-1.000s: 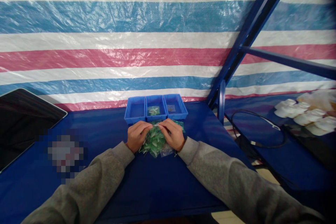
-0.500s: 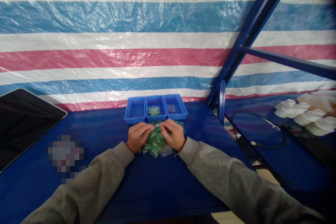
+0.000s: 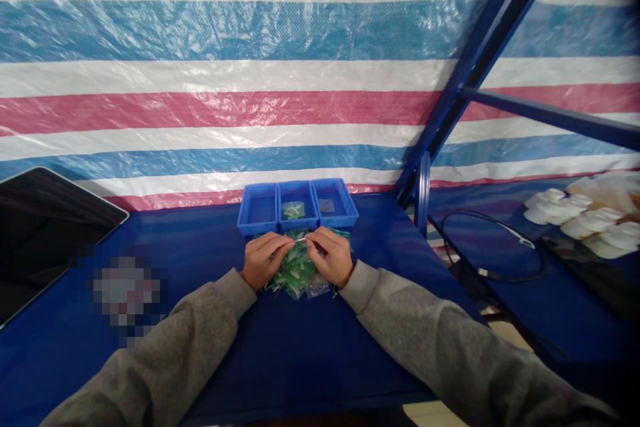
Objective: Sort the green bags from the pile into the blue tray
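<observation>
Between my fingertips runs a small thin white stick-like piece (image 3: 300,239), too small to name more exactly. My left hand (image 3: 265,259) pinches its left end and my right hand (image 3: 331,257) pinches its right end. Both hands are closed, held just above a pile of small green plastic packets (image 3: 295,273) on the blue table. A clear packet (image 3: 317,287) lies at the pile's right edge, by my right wrist. My hands hide parts of the pile.
Behind the pile stand three blue bins: the left bin (image 3: 257,205), the middle bin (image 3: 298,192) with a green packet (image 3: 293,210), the right bin (image 3: 342,197) with a clear packet (image 3: 327,205). A dark screen (image 3: 45,233) is at left; a cable (image 3: 537,273) and white items (image 3: 595,221) at right.
The white piece shows slightly more between my fingertips, with my right fingertips a touch further right. Otherwise both hands and the pile are nearly unchanged.
</observation>
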Tool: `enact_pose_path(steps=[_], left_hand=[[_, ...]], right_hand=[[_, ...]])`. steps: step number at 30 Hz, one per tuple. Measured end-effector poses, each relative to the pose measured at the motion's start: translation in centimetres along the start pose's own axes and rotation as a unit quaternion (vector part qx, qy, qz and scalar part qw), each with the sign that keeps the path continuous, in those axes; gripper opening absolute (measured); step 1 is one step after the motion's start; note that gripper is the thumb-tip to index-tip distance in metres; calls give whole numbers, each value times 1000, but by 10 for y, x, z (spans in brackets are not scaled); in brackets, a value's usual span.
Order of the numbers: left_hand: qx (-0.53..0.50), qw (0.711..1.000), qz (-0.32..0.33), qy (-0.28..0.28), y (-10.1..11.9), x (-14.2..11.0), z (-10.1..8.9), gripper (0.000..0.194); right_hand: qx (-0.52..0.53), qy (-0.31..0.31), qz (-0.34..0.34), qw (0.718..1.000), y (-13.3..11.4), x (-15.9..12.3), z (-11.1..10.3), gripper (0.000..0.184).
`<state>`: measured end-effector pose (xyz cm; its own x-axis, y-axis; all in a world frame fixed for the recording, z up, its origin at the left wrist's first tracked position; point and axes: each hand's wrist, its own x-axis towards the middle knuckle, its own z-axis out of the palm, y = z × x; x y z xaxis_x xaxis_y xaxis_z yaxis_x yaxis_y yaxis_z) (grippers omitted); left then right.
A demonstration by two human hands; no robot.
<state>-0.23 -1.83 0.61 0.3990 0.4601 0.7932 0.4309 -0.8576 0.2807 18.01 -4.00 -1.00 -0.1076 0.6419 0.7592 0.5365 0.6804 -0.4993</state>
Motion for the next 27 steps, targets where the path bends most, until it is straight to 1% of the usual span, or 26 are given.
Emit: enact_pose_path(steps=[11, 18, 27], left_hand=[[-9, 1000, 0, 8, 3, 3, -1, 5], [4, 1000, -22, 4, 1, 0, 0, 6], [1, 1000, -23, 4, 1, 0, 0, 7]], right_hand=[[-5, -12, -4, 1000, -1, 0, -2, 16], [4, -18, -13, 1000, -1, 0, -2, 18], [39, -17, 6, 999, -3, 0, -5, 16]])
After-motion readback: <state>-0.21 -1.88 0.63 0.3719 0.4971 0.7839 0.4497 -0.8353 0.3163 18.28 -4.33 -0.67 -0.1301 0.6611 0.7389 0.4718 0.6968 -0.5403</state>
